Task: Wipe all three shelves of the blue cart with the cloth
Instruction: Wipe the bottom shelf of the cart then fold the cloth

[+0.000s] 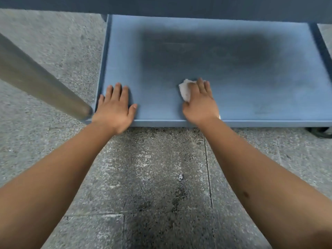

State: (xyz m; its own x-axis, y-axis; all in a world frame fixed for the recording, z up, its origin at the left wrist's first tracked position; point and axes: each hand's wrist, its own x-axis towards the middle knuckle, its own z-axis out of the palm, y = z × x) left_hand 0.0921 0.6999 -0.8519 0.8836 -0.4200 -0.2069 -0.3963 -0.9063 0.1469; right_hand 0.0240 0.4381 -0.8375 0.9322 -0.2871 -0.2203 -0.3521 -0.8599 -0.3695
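The right hand (199,101) is pressing the cloth (186,90) onto the bottom shelf (251,97), fingers grasping it. The left hand (115,106) is lying flat, fingers released. Most of this shelf probably remains.

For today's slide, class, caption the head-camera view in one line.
Right hand presses a white cloth on the blue cart's bottom shelf; left hand rests flat.

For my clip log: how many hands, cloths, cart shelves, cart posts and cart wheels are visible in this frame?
Hands: 2, left hand and right hand
Cloths: 1, white cloth
Cart shelves: 2, bottom shelf and the shelf above it
Cart posts: 1, grey post
Cart wheels: 1, wheel, partly shown
Total: 7
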